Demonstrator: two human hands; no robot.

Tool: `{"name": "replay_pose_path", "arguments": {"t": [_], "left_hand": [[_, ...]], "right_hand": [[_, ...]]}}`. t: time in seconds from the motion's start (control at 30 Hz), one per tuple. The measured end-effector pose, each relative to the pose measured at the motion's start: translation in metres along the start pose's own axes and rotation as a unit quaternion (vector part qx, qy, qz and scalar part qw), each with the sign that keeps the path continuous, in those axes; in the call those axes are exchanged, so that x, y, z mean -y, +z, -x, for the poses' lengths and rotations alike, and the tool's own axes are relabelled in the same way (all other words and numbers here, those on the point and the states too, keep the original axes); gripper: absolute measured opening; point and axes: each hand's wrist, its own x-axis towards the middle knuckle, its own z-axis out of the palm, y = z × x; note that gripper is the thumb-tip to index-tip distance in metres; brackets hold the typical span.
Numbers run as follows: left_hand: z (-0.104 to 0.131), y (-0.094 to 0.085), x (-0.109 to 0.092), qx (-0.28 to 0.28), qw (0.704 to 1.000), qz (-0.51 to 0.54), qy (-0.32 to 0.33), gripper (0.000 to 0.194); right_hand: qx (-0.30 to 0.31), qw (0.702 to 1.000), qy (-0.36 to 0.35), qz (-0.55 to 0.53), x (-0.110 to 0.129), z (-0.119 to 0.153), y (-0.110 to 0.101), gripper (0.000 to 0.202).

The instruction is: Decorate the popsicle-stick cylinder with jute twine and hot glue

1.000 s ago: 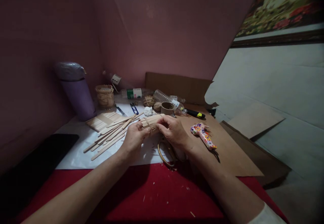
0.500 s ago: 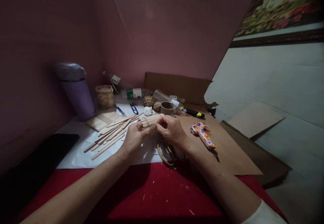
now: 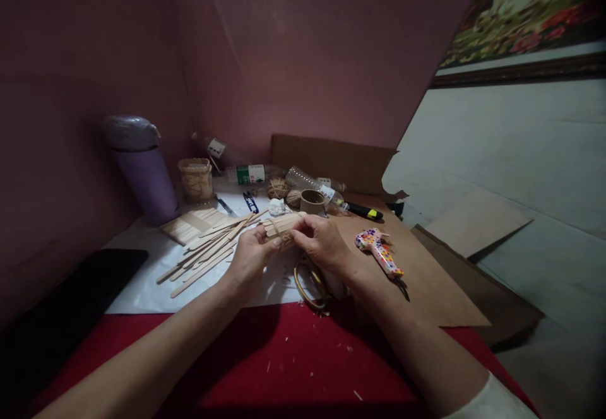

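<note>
Between my hands is a small piece of wooden craft sticks set side by side, with a strand of twine across it. My left hand pinches its left end between thumb and fingers. At the right end, the fingers of my right hand are pressed together on it, close to the twine. Scissors with gold-coloured handles lie under my right hand, their blades hidden. Loose craft sticks spread over the white sheet left of my hands. A flower-patterned glue gun lies to the right.
Behind my hands are a tape roll, twine balls, plastic bottles, a utility knife and a small decorated pot. A purple tumbler stands at left. Cardboard covers the right side; scraps dot the red cloth.
Almost nothing differs. Both hands keep hold of the craft-stick piece in the same place, and my right fingers have shifted very slightly.
</note>
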Motion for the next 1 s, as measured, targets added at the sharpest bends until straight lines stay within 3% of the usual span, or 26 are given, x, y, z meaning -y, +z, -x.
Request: {"name": "replay_pose_path", "arguments": {"t": [0.27,0.53,0.87,1.0], "left_hand": [[-0.001,-0.0012,0.0009,-0.025,1.0,-0.008,-0.005,0.022],[-0.0027,-0.0028,0.0016,-0.023,1.0,-0.017,-0.002,0.017],[-0.0033,-0.0007,0.0035,0.012,1.0,0.003,0.004,0.024],[-0.003,0.0002,0.0033,-0.006,1.0,0.006,-0.002,0.021]], "right_hand": [[0.024,1.0,-0.02,-0.003,-0.0014,0.0003,-0.0018,0.014],[0.008,0.997,-0.068,0.036,-0.0042,0.0035,0.0021,0.012],[0.038,0.986,-0.122,0.109,-0.0056,0.0056,-0.0021,0.01],[0.064,0.978,-0.147,0.131,-0.0053,0.0042,-0.0046,0.011]]}}
